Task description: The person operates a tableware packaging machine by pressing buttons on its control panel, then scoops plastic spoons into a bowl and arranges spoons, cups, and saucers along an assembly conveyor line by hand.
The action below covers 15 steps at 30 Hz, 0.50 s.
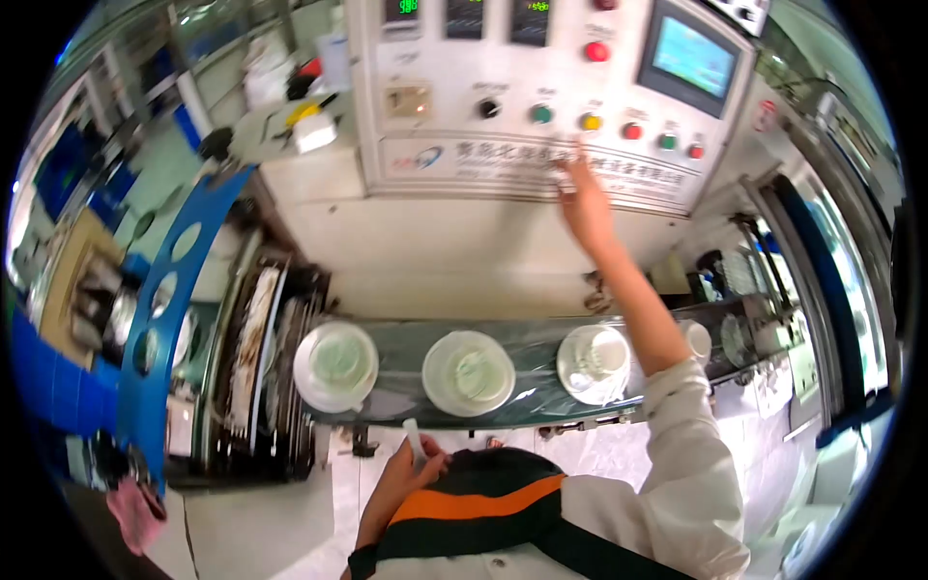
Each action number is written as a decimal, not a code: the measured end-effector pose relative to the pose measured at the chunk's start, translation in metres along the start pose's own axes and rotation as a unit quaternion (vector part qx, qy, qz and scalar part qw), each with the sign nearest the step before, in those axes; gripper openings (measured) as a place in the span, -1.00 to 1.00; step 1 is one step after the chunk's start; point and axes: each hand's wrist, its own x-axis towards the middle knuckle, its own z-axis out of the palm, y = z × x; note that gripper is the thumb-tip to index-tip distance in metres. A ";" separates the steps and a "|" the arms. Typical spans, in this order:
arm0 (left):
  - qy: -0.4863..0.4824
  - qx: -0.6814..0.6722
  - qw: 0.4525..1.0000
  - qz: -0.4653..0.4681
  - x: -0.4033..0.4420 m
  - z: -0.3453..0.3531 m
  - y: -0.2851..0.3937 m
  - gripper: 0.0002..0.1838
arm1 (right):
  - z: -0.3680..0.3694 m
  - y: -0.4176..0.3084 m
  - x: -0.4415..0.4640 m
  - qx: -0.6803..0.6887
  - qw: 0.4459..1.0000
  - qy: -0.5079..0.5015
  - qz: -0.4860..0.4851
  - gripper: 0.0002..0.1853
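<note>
White control panel (pixel 527 72) ahead; right hand (pixel 585 201) raised close to it, one finger pointing up, others loosely bent, tip just below yellow button (pixel 591 123), contact unclear. Left hand (pixel 411 472) low, near dark work surface (pixel 400 358), fingers closed on small white object (pixel 413 434), type unclear. On that surface: three white plates (pixel 437 379) in row, smaller dish (pixel 479 375) on each; white cup (pixel 697 340) farther right.

Control panel (pixel 440 72) smooth metal; conveyor belt (pixel 399 360) glossy; sleeve (pixel 688 440) matt cloth.

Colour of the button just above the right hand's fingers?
Yellow; the button shows best in the head view.
</note>
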 end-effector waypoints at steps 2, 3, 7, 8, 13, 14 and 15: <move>-0.002 0.007 1.000 -0.011 -0.003 0.000 0.016 -0.76 | 0.000 -0.033 0.016 -0.005 0.999 -0.032 -0.005 -0.70; -0.002 0.029 0.999 -0.015 -0.004 -0.001 0.016 -0.78 | 0.001 -0.035 0.020 -0.008 1.000 -0.027 -0.005 -0.70; 0.005 0.056 0.998 -0.025 -0.007 -0.006 0.019 -0.81 | 0.017 -0.039 0.033 -0.107 0.993 -0.044 -0.007 -0.82; 0.009 0.059 0.998 -0.021 -0.007 -0.008 0.018 -0.81 | 0.018 -0.036 0.035 -0.149 0.986 -0.074 0.010 -0.85; -0.001 0.023 1.000 -0.009 -0.004 -0.002 0.023 -0.78 | 0.011 -0.022 0.037 -0.150 0.986 -0.067 -0.016 -0.91; -0.007 0.024 1.000 0.006 -0.001 0.001 0.027 -0.74 | 0.005 -0.018 0.036 -0.065 0.997 -0.017 -0.044 -0.87; -0.020 0.033 0.999 0.005 0.001 0.004 0.026 -0.74 | -0.007 -0.017 0.034 -0.017 1.000 -0.019 -0.006 -0.84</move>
